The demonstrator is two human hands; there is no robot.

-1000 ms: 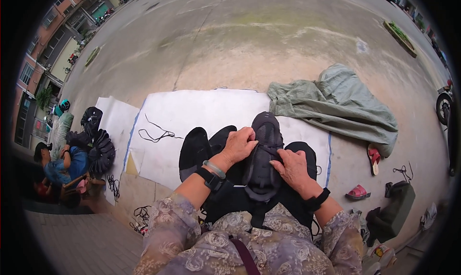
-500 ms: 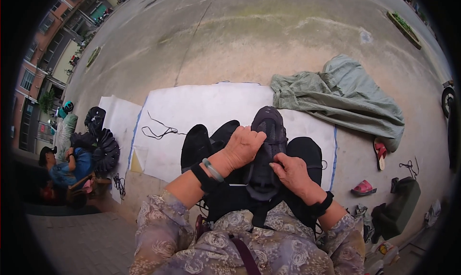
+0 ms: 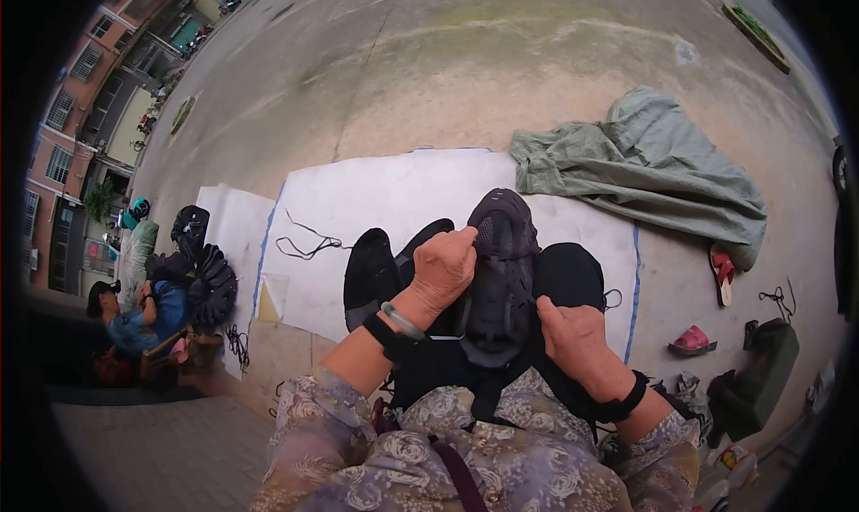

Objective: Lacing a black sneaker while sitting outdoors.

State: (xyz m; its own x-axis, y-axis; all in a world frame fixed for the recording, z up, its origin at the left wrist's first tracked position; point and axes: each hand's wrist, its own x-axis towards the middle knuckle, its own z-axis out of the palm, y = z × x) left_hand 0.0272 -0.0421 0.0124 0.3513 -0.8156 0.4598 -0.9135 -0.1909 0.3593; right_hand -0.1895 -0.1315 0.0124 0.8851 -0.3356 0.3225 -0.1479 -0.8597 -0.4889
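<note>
Fingers of the left hand [image 3: 446,266] are curled in at the left edge of a dark grey lace-up shoe [image 3: 501,279], any grip on a lace hidden from view. Right thumb and forefinger press together just beside the shoe's other edge, the right hand [image 3: 582,344] partly closed, anything pinched there too small to tell. Between both hands, the shoe sits over the person's black-covered lap [image 3: 434,373], a white sheet [image 3: 376,181] spread beyond.

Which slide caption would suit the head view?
Bare left hand and right hand flank a dark grey mesh shoe, a blue-edged white sheet beyond.
</note>
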